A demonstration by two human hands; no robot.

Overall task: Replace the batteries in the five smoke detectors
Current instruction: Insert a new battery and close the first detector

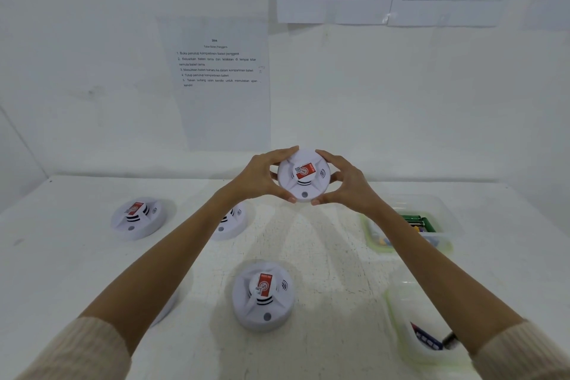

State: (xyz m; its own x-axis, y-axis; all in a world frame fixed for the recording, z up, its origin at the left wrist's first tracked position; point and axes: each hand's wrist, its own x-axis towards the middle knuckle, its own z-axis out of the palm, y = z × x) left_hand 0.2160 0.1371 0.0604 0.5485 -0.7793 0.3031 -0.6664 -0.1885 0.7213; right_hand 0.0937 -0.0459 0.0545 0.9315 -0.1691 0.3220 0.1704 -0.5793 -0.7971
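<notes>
Both hands hold one white smoke detector [303, 176] with a red label above the table, face toward me. My left hand [262, 177] grips its left rim and my right hand [342, 183] grips its right rim, fingers curled round the edge. A second detector [262, 294] lies on the table near me. Another detector [137, 217] lies at the left. One more detector [233, 220] is partly hidden behind my left forearm. The edge of a further detector [166, 307] shows under that forearm.
A clear tray [444, 225] with green batteries stands at the right, partly behind my right forearm. Closer, a second clear container [398, 308] holds dark batteries. Printed instruction sheets [216, 71] hang on the white wall behind the white table [324, 256].
</notes>
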